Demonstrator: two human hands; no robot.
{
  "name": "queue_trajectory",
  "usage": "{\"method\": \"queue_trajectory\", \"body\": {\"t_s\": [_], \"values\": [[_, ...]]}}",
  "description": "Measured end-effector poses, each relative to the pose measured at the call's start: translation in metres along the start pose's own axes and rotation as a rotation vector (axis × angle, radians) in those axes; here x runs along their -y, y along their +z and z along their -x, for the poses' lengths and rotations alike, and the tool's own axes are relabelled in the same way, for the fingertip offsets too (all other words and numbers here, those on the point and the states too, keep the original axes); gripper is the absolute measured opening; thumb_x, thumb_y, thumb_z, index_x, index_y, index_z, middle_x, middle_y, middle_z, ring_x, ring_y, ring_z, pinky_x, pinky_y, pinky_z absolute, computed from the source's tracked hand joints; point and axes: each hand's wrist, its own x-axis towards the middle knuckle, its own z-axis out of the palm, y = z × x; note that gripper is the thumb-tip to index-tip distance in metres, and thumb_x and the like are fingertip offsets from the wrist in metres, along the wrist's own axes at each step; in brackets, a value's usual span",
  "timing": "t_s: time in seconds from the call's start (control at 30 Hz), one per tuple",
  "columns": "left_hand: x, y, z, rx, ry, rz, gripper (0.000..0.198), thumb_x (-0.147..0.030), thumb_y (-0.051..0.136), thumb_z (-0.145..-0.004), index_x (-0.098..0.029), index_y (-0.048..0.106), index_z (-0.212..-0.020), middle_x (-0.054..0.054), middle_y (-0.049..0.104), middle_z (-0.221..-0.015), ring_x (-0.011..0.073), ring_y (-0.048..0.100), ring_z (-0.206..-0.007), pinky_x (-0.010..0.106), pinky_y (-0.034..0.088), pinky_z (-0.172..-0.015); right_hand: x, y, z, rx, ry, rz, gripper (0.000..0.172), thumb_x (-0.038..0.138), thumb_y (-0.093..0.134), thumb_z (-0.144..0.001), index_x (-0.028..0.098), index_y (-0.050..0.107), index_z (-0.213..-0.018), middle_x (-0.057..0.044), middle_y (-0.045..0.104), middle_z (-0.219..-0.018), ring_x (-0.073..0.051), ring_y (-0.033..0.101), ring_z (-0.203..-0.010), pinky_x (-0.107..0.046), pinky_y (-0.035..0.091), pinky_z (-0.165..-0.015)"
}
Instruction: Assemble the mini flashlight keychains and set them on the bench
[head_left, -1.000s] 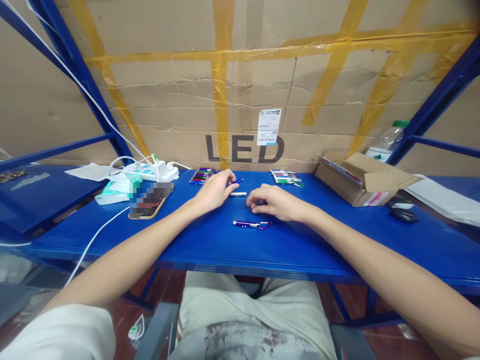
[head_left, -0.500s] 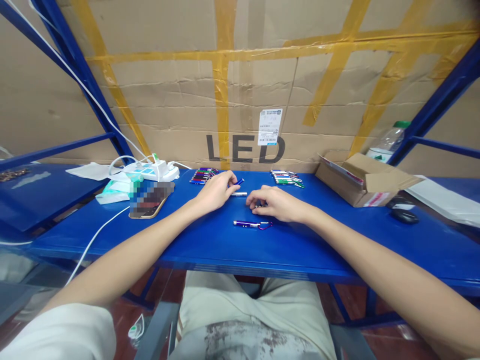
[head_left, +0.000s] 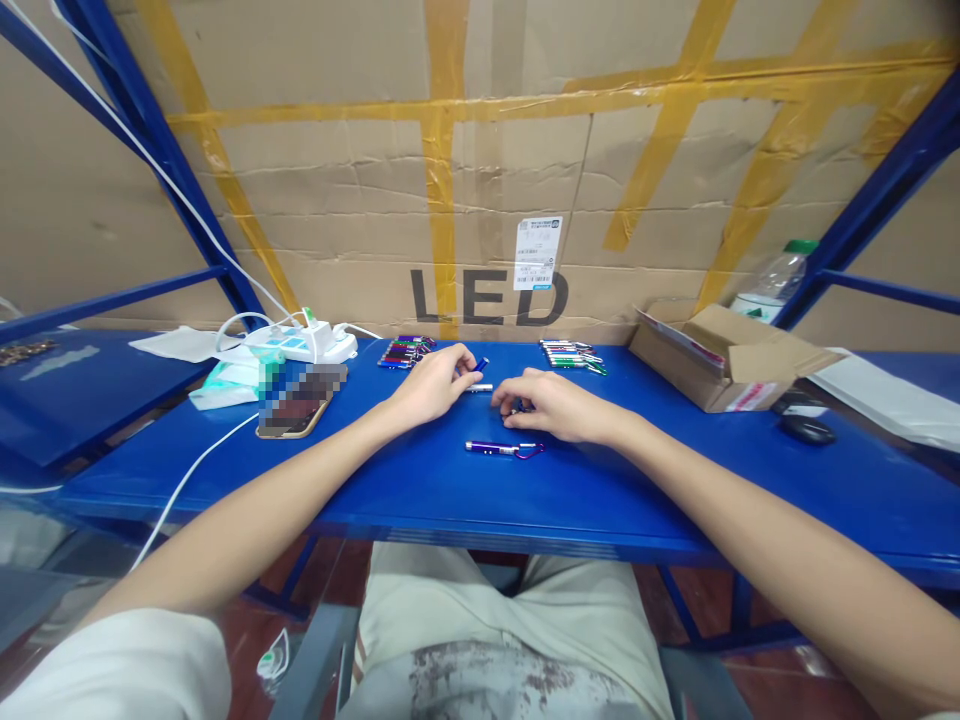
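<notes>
My left hand rests on the blue table with its fingers curled round a small blue pen light, whose tip pokes out past the fingers. A silver pen light lies just beside that hand. My right hand lies close by, fingers bent over a small dark part I cannot make out. A purple pen light with a keyring clip lies on the table just in front of my right hand.
Two rows of coloured pen lights lie at the back, one left and one right. An open cardboard box, a mouse and a bottle are at the right. A phone, power strip and white cable are at the left.
Both hands have shifted only slightly; my right hand's fingers have drawn a little closer to my left hand. The purple pen light has not moved.
</notes>
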Motion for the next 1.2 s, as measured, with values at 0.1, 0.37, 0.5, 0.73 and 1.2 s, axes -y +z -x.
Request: {"method": "queue_trajectory", "body": {"t_s": [0.1, 0.37, 0.5, 0.73, 1.2], "values": [[-0.001, 0.000, 0.000, 0.000, -0.005, 0.007, 0.013, -0.032, 0.071, -0.101, -0.020, 0.065, -0.102, 0.004, 0.077, -0.097, 0.0216, 0.071, -0.085, 0.035, 0.053, -0.080, 0.000, 0.002, -0.001, -0.001, -0.010, 0.005, 0.018, 0.023, 0.068, -0.099, 0.024, 0.073, -0.117, -0.005, 0.083, -0.106, -0.027, 0.064, -0.103, -0.039, 0.047, -0.091], [-0.004, -0.001, 0.001, 0.012, -0.031, 0.024, 0.013, -0.031, 0.071, -0.101, -0.020, 0.064, -0.100, 0.004, 0.077, -0.097, 0.0205, 0.071, -0.082, 0.034, 0.052, -0.077, 0.003, 0.002, 0.001, -0.009, 0.009, 0.024, 0.026, 0.017, 0.066, -0.099, 0.023, 0.068, -0.124, -0.005, 0.083, -0.104, -0.028, 0.065, -0.107, -0.037, 0.047, -0.090], [-0.004, 0.000, 0.001, 0.021, -0.040, 0.058, 0.014, -0.033, 0.071, -0.100, -0.020, 0.064, -0.102, 0.004, 0.077, -0.096, 0.0206, 0.072, -0.082, 0.034, 0.052, -0.077, -0.001, -0.002, 0.002, -0.073, 0.007, 0.024, 0.028, 0.020, 0.066, -0.098, 0.023, 0.065, -0.126, -0.004, 0.082, -0.105, -0.026, 0.069, -0.102, -0.038, 0.048, -0.091], [-0.002, 0.006, 0.002, 0.067, 0.006, 0.159, 0.017, -0.035, 0.071, -0.098, -0.020, 0.064, -0.105, 0.004, 0.078, -0.096, 0.0206, 0.073, -0.084, 0.033, 0.055, -0.079, -0.007, -0.013, 0.004, -0.282, 0.063, -0.126, 0.039, 0.027, 0.066, -0.094, 0.024, 0.059, -0.132, -0.004, 0.080, -0.101, -0.022, 0.072, -0.087, -0.037, 0.054, -0.084], [-0.018, 0.010, 0.012, 0.183, 0.138, 0.316, 0.021, -0.039, 0.072, -0.097, -0.020, 0.067, -0.105, 0.003, 0.075, -0.094, 0.0183, 0.070, -0.082, 0.031, 0.054, -0.079, 0.001, -0.013, 0.005, -0.404, -0.037, -0.253, 0.059, 0.031, 0.070, -0.096, 0.026, 0.051, -0.151, -0.005, 0.078, -0.105, -0.021, 0.067, -0.083, -0.038, 0.057, -0.081]]}}
